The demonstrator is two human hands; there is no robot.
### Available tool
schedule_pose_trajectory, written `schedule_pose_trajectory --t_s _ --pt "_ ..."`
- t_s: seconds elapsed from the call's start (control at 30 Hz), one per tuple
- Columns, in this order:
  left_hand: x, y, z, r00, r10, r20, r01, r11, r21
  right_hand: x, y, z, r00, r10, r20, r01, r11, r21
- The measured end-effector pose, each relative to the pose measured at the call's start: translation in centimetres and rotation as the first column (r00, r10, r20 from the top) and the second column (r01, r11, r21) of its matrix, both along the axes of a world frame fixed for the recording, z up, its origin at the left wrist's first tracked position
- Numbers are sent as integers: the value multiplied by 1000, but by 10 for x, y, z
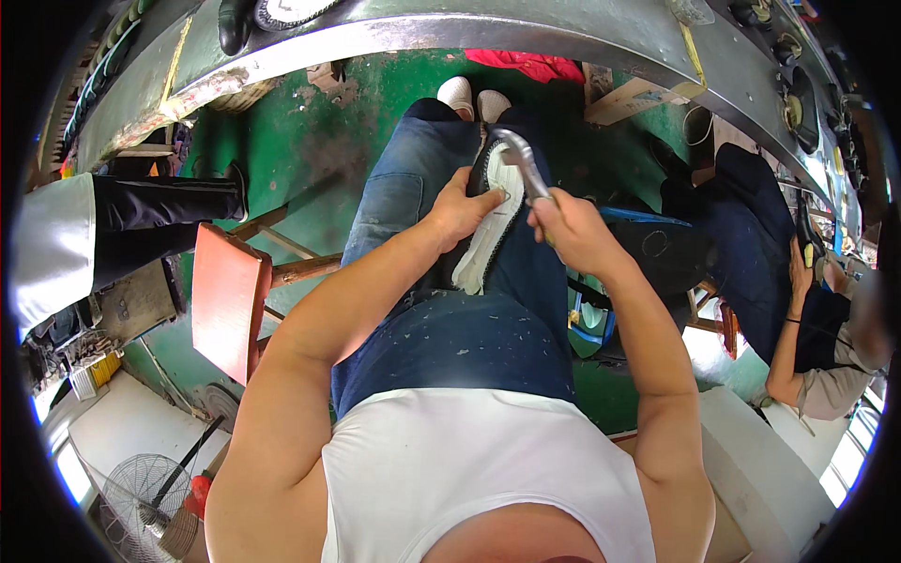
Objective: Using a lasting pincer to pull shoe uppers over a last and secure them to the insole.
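Note:
A shoe point(489, 236) lies across my lap with its whitish underside up and a dark, ridged edge around it. My left hand point(460, 211) grips it at the left side, thumb pressed on the pale underside and fingers around the dark upper. In my right hand point(571, 225) are silver metal lasting pincers point(533, 172), their curved head over the far part of the shoe. Whether the head touches the shoe I cannot tell. A dark blue apron point(460, 342) with pale scraps on it covers my lap beneath the shoe.
A metal-edged bench point(394, 39) curves across the far side, with shoes on it. To my left stand a reddish stool point(225, 300) and a wire fan point(145, 507). Another person point(835, 361) sits at the right. Someone in dark trousers point(169, 199) is at the left.

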State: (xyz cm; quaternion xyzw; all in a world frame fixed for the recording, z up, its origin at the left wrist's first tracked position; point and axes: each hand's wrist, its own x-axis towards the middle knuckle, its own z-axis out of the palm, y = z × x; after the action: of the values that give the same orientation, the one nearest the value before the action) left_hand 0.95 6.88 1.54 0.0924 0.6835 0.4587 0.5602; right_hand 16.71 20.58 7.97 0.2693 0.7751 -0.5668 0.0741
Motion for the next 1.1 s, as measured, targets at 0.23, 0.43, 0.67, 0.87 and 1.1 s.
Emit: schedule_pose_trajectory --t_s 0.23,0.43,0.67,0.87,1.1 --pt "-18 -10 -18 986 -19 166 11 999 49 18 16 -11 955 65 291 -127 972 200" --pt "-24 -9 -11 959 -49 280 31 997 69 34 -18 21 879 274 391 -272 960 -62" --pt "-21 -10 -26 973 -91 214 67 991 117 51 -45 3 905 359 229 -422 830 366" --pt "11 -46 -37 891 -249 -380 340 921 193 69 -38 -17 905 265 332 -278 961 -8" --pt "28 -77 -35 949 -262 -177 293 938 186 75 -16 -13 897 249 366 -128 938 -323"
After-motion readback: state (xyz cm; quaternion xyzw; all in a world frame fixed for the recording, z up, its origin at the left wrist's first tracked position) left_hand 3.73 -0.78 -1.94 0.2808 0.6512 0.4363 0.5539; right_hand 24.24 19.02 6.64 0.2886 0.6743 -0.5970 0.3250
